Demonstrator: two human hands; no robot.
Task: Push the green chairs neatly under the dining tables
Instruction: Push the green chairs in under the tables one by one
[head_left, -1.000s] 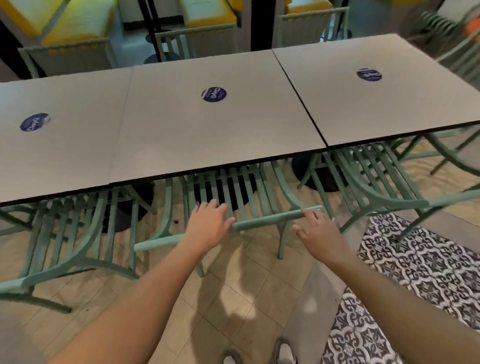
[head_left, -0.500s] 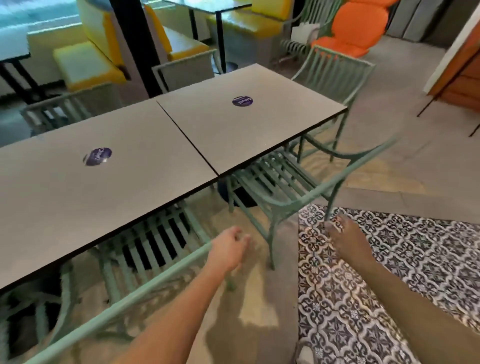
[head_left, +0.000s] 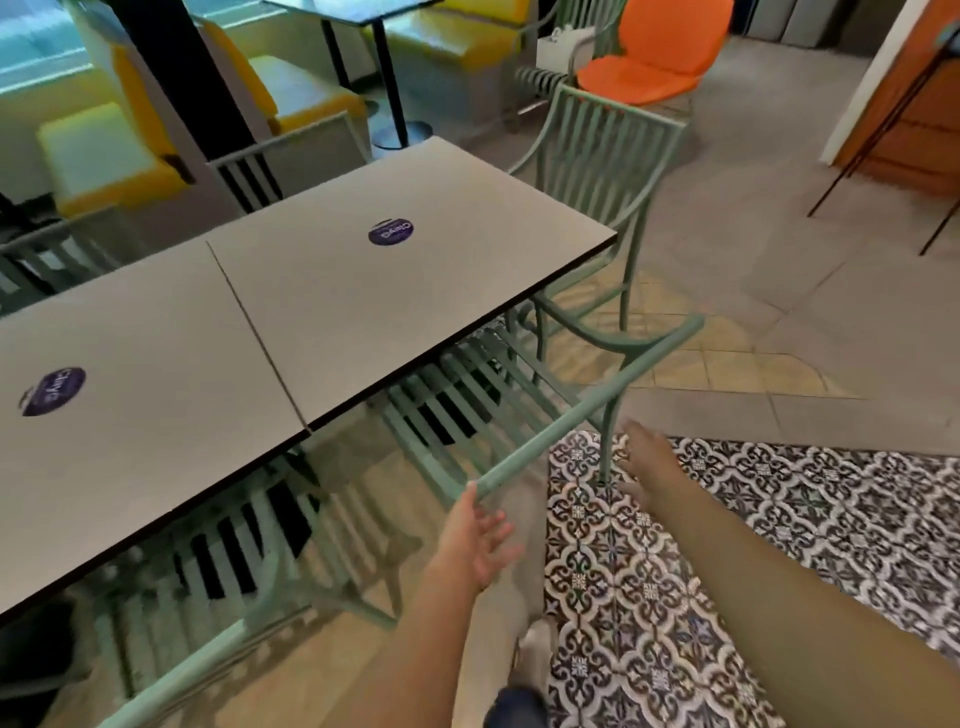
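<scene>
Left hand (head_left: 475, 535) is spread, fingers loose, its fingertips at the near end of the top rail of the green chair (head_left: 587, 410); contact looks light at best, with no grip. Right hand (head_left: 647, 457) reaches past the rail's midpoint toward the chair's rear leg, fingers extended and blurred, holding nothing. Ahead of both hands, the chair's seat sits partly under the dining table (head_left: 374, 291), angled to its edge. Recommendation: seat both palms on the rail, 1 near each end, square the chair to the table edge, then push evenly. Uneven pressure would likely swing it further askew.
</scene>
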